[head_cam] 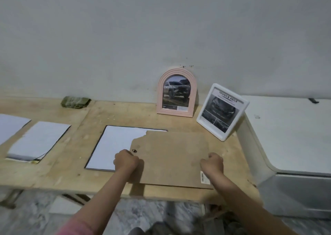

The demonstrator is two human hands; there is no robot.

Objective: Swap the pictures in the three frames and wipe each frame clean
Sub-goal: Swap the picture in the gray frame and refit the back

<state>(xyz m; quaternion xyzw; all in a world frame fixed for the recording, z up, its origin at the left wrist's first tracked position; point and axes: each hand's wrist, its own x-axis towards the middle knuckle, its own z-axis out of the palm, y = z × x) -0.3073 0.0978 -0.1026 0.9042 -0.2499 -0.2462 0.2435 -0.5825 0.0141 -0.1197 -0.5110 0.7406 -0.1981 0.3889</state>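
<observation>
I see a long wooden table [75, 173] against a wall. A big brown backing board [172, 156] lies flat near the front edge, partly over a white sheet [114, 145]. My left hand [125, 160] and right hand [213, 163] are both curled up on the board's side edges, holding it. Two more white sheets [39, 139] lie to the left. A pink arched frame [176, 93] and a white frame [222, 112] stand at the back, each with a car picture. A green cloth [75, 101] sits by the wall.
</observation>
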